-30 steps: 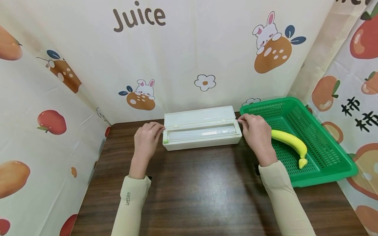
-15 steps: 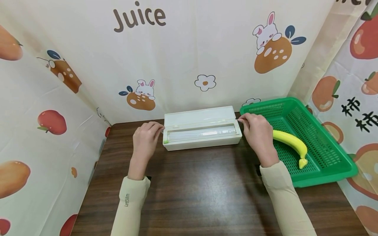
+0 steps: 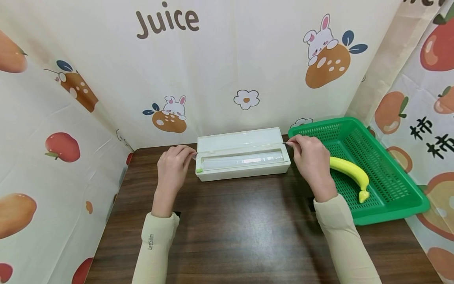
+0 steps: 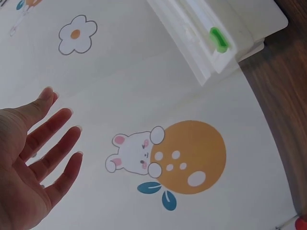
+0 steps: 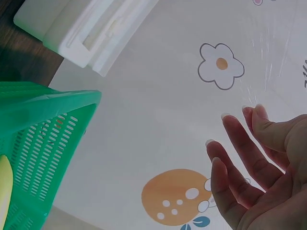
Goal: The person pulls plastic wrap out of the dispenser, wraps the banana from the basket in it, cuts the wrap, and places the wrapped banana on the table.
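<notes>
A white cling film box (image 3: 244, 172) stands at the back of the table, its lid (image 3: 239, 138) tipped back and a roll of clear film (image 3: 244, 159) inside. Beyond the box's left end, my left hand (image 3: 172, 167) has thumb and forefinger together, pinching a corner of the film. My right hand (image 3: 313, 165) does likewise past the right end. Clear cling film (image 5: 268, 52) shows as faint shiny streaks by the right fingertips in the right wrist view; elsewhere the sheet hardly shows. Both hands' other fingers are loosely bent. A green slider (image 4: 219, 40) sits at the box's left end.
A green plastic basket (image 3: 390, 216) stands to the right, partly behind my right hand, with a yellow banana (image 3: 349, 169) in it. Printed curtain cloth (image 3: 227, 59) hangs close behind the box and along both sides. The dark wooden table (image 3: 244, 236) stretches in front.
Both hands have drifted slightly outward, the left one leftward and the right one rightward, still pinching the film. The box, basket and banana stay where they were.
</notes>
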Action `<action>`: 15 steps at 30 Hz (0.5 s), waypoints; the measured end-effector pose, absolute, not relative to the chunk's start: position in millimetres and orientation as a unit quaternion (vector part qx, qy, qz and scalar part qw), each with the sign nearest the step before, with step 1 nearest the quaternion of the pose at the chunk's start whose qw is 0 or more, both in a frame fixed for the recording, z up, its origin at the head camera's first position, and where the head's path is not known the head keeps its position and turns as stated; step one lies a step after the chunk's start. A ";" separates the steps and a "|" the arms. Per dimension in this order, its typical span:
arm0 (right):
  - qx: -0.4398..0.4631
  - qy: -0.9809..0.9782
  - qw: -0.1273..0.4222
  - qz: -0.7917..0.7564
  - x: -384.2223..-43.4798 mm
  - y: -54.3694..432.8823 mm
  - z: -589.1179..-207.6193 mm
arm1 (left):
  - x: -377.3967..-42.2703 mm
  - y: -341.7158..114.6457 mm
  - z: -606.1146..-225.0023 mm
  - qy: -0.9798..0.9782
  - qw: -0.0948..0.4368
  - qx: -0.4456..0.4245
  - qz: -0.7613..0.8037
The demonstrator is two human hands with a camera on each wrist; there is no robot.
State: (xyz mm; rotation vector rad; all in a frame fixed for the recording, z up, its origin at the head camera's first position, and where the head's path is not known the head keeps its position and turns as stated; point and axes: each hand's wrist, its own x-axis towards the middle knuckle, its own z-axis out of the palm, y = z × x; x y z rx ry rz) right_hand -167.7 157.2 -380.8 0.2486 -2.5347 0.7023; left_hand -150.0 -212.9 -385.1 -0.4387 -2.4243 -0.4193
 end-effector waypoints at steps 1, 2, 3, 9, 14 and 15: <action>0.091 -0.930 0.247 0.258 -167.5 157.1 -380.2 | -149.7 -212.8 -384.4 -0.920 0.317 -0.166 -0.158; 0.092 -0.930 0.247 0.258 -167.2 157.1 -379.7 | -149.4 -212.7 -383.8 -0.920 0.318 -0.167 -0.157; 0.093 -0.929 0.247 0.258 -166.9 157.1 -379.1 | -149.2 -212.7 -383.3 -0.920 0.319 -0.167 -0.156; 0.093 -0.929 0.247 0.259 -165.3 157.4 -375.8 | -148.0 -212.7 -380.3 -0.916 0.329 -0.169 -0.159; 0.095 -0.929 0.247 0.258 -163.4 157.9 -371.9 | -147.2 -212.4 -377.4 -0.915 0.328 -0.170 -0.162; 0.095 -0.929 0.248 0.258 -163.0 158.0 -371.1 | -147.0 -212.3 -376.7 -0.915 0.328 -0.170 -0.162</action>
